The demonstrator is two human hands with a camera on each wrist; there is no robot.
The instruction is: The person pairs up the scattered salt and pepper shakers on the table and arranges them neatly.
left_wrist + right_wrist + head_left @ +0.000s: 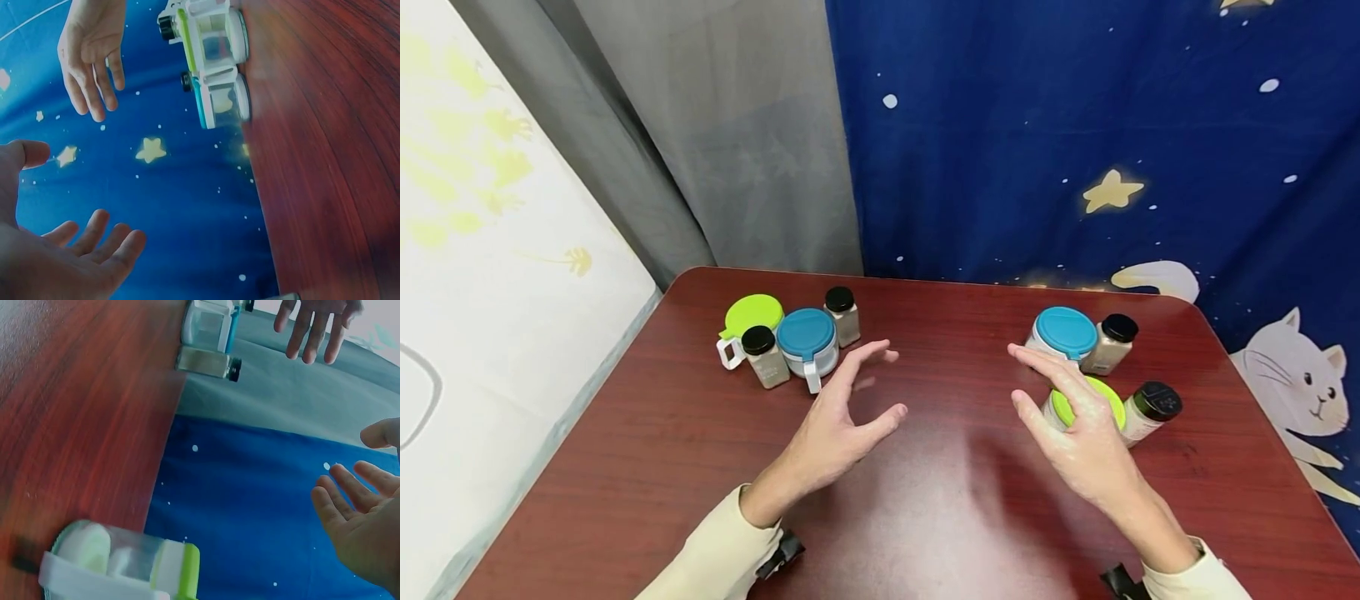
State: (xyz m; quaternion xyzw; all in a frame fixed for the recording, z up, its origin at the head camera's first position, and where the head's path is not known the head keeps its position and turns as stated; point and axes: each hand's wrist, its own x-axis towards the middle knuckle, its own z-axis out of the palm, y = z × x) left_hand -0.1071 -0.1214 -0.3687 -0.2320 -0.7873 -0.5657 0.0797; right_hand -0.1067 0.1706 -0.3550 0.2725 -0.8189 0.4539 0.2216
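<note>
Both hands hover above the table with fingers spread and slightly bent, palms facing each other, holding nothing. The left hand (837, 429) is nearest the left group: a blue-lidded jar (806, 333) with a white handle, a green-lidded jar (753, 315), and two black-capped shaker bottles (767, 360). Over the right group hangs the right hand (1086, 442), overlapping a green-lidded jar (1108, 402) in the head view. Behind that jar is another blue-lidded jar (1066, 331). Beside them stand a black-capped bottle (1112, 343) and a dark-capped bottle (1152, 410).
All the containers stand on a reddish-brown wooden table (910, 517). A grey curtain (737, 125) and a blue star-patterned curtain (1000, 167) hang along its far edge. To the left is a white surface (512, 292) with yellow prints.
</note>
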